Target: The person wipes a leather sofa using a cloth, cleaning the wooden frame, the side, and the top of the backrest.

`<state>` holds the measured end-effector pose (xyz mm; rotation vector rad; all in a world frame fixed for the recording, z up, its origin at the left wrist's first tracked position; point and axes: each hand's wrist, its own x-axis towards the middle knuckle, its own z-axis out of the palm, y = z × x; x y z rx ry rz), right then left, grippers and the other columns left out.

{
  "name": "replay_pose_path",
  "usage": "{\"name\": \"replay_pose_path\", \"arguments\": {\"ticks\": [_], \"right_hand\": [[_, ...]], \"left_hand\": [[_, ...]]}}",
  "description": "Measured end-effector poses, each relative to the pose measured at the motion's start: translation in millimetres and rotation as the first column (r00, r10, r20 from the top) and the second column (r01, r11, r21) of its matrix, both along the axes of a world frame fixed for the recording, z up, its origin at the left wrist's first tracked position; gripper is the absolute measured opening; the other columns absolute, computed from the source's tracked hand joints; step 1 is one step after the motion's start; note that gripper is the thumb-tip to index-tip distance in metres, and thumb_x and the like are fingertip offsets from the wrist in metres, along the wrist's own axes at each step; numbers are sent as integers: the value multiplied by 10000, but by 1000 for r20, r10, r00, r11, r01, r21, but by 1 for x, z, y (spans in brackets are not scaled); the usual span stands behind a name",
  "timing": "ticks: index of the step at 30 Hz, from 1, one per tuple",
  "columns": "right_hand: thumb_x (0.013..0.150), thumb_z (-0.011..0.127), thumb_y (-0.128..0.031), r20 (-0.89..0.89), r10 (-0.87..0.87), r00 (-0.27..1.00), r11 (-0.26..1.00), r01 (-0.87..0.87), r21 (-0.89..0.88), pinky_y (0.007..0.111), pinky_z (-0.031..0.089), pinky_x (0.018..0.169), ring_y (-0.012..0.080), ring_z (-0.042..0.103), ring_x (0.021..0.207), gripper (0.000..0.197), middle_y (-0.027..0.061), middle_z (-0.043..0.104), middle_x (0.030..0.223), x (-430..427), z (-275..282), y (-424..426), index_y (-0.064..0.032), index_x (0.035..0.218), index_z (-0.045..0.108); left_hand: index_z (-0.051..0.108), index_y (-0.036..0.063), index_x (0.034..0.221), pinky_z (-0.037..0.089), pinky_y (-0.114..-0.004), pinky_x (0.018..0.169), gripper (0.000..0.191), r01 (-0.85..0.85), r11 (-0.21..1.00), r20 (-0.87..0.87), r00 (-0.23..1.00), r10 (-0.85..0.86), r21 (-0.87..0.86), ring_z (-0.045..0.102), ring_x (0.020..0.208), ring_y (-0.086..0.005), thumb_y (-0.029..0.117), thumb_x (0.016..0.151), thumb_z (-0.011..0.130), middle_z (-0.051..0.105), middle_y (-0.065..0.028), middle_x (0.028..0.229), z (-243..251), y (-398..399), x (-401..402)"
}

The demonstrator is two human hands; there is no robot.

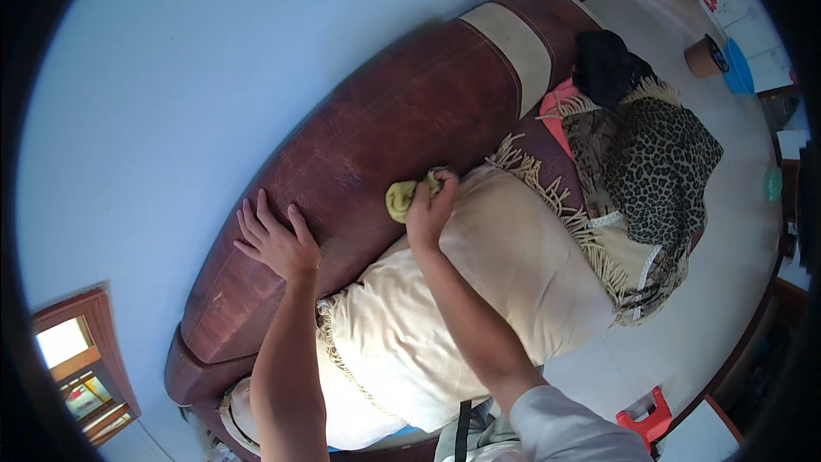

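Note:
A brown leather sofa backrest (365, 122) stretches diagonally across the middle of the view, against a pale wall. My right hand (431, 208) grips a yellow-green cloth (401, 201), which rests on the lower part of the backrest. Farther left, my left hand (279, 237) lies on the leather with its fingers spread and nothing in it. Below both hands a cream fringed cover (507, 250) is draped over the seat, with wrinkles near my left forearm.
On the sofa's far end lie a leopard-print cloth (660, 167) and a black garment (606, 67). A brown bin (700, 59) and a blue basin (739, 69) stand on the floor beyond. A red plastic stool (648, 420) is at lower right. A wood-framed window (122, 359) is at lower left.

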<state>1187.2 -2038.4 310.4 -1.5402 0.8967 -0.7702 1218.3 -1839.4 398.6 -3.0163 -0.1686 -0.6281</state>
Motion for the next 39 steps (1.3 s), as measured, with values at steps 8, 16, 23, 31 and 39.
{"name": "replay_pose_path", "arguments": {"ticks": [8,16,23,31,39], "right_hand": [[1014,559,-247,154,-234,960,909,160,385,400,456,967,266,578,1080,330,142,595,1182,35,-21,-199,18,1211,553],[1043,478,-323,-37,-382,923,924,382,-12,509,399,1034,465,532,1154,413,283,577,1172,29,-73,-39,53,1193,560],[967,499,-80,-389,469,793,822,-230,522,435,440,984,417,560,1048,228,257,581,1101,-108,-49,186,19,1164,553],[1045,520,-305,166,-91,982,770,-37,637,353,497,937,215,612,1058,392,83,613,1194,-26,-42,-70,-38,1330,552],[1031,448,-137,-63,-366,929,908,371,193,404,469,1004,341,577,1141,339,244,548,1290,10,-39,48,66,1291,527]], "left_hand": [[465,191,1501,120,-699,1170,577,-12,1000,5,1000,12,5,292,1508,-308,499,1014,456,401,-106,1580,-2,0,-3],[469,177,1494,130,-708,1160,590,30,999,29,999,-30,-11,306,1499,-333,504,1003,473,414,-131,1564,-5,-9,-4],[482,181,1487,136,-712,1157,583,2,1000,60,998,-3,16,322,1493,-329,498,998,482,437,-123,1551,-1,15,-4],[493,185,1477,109,-717,1162,590,19,1000,57,998,-18,-17,313,1490,-351,505,981,510,429,-140,1548,-1,7,-5],[534,162,1439,118,-747,1141,620,13,999,27,1000,-11,-50,310,1473,-409,523,935,544,427,-188,1528,0,16,-7]]}}
